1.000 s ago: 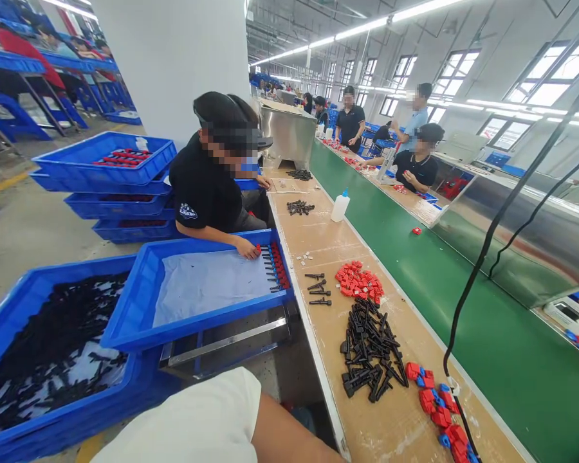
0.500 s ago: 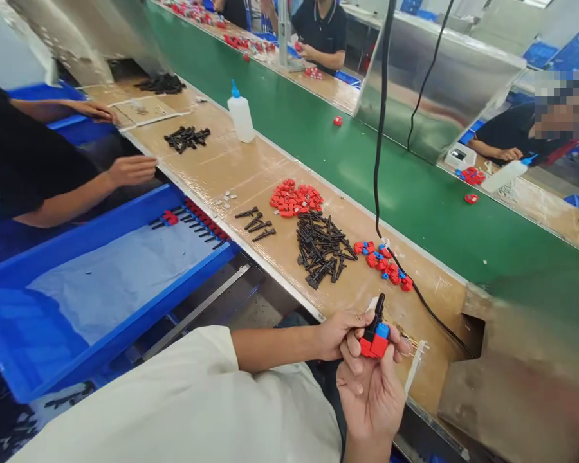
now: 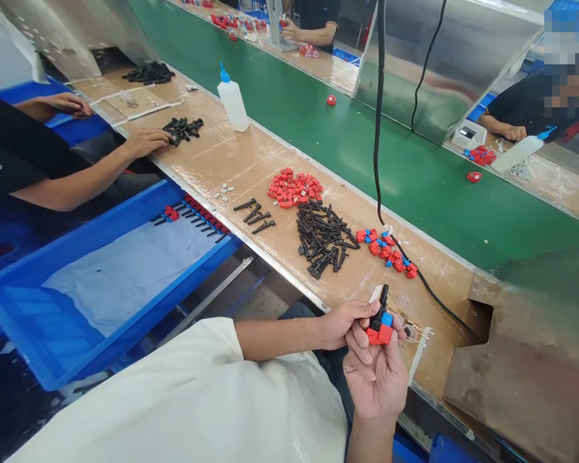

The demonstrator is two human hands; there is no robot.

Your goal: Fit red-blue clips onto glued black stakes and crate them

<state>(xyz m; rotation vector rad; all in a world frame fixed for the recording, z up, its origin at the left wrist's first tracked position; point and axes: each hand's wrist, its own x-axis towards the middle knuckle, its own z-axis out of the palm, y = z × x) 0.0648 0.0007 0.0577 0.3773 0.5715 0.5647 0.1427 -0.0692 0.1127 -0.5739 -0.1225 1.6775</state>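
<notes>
A small plastic assembly (image 3: 380, 333) with a red block, a blue piece and a long black stick part is held between my two hands over the table's front edge. My left hand (image 3: 346, 323) is closed, its thumb and finger pinching the black part from the left. Below and to the right, my right hand (image 3: 377, 376) has its fingers wrapped round the red block, palm up. Just behind the assembly, a white flat item (image 3: 375, 294) shows in part. Ahead lie a pile of black stick parts (image 3: 325, 235), a heap of red blocks (image 3: 295, 188) and several red-and-blue pieces (image 3: 388, 252).
A blue bin (image 3: 101, 360) with paper and finished-looking rows of parts stands left. A squeeze bottle (image 3: 233, 103) is near the green conveyor (image 3: 289, 109). A black cable (image 3: 380, 128) hangs down. A co-worker's hand (image 3: 149, 141) is at another black pile (image 3: 186, 130).
The view has shifted slightly. The co-worker's hand at left has reached to the black pile. My hands keep hold of the assembly, with little visible change.
</notes>
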